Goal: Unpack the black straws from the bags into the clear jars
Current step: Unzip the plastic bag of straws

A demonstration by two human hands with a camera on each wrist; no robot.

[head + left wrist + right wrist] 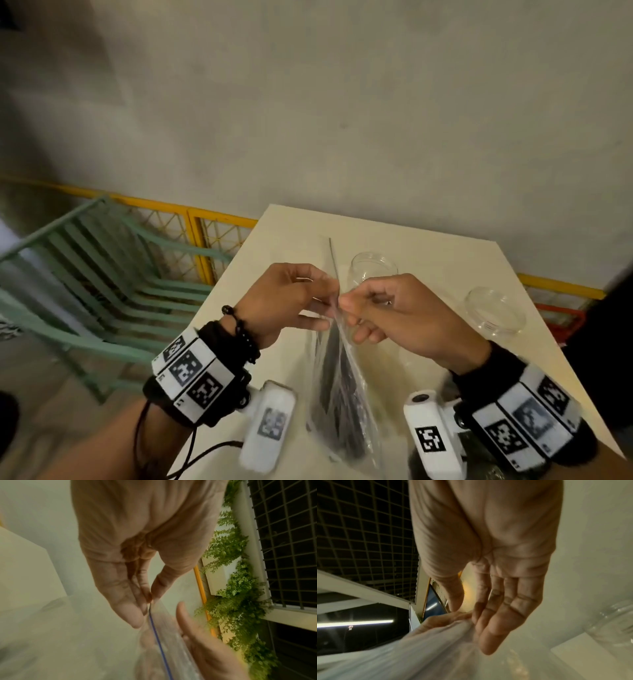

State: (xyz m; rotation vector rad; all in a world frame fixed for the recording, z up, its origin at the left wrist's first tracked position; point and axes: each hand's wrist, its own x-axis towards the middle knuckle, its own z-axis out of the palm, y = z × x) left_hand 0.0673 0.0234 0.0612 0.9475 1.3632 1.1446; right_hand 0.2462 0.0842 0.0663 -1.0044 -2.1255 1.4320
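Note:
A clear zip bag with black straws inside hangs above the white table. My left hand pinches one side of the bag's top and my right hand pinches the other, right beside it. The left wrist view shows thumb and fingers pinched at the end of the bag's blue zip line. In the right wrist view the bag's plastic is bunched at my fingertips. One clear jar stands just behind my hands, a second jar to the right. A single black straw lies on the table.
A green slatted chair stands left of the table, with a yellow mesh railing behind it. A plain wall rises beyond the table. Green plants and a dark grid ceiling show in the wrist views.

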